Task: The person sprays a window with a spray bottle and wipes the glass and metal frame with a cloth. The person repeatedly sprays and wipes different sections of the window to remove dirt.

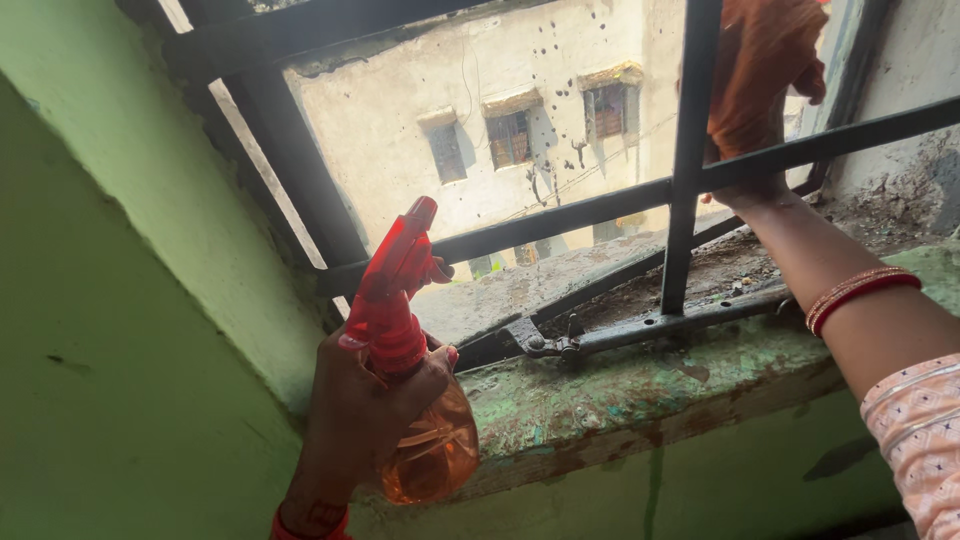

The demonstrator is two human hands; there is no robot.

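Observation:
My left hand (360, 420) grips an orange spray bottle (425, 445) with a red trigger head (395, 275), held upright below the window sill, nozzle pointing up toward the bars. My right hand (752, 150) reaches through the dark metal window grille (690, 150) and is shut on a rust-orange cloth (765, 50) held against the outer window area at the upper right. Red and gold bangles (858, 292) circle my right wrist.
A worn green sill (620, 395) with peeling paint runs under the window. A dark metal latch (545, 340) lies on the frame's bottom rail. Green wall (120, 350) fills the left. A pale building (480, 120) shows beyond the bars.

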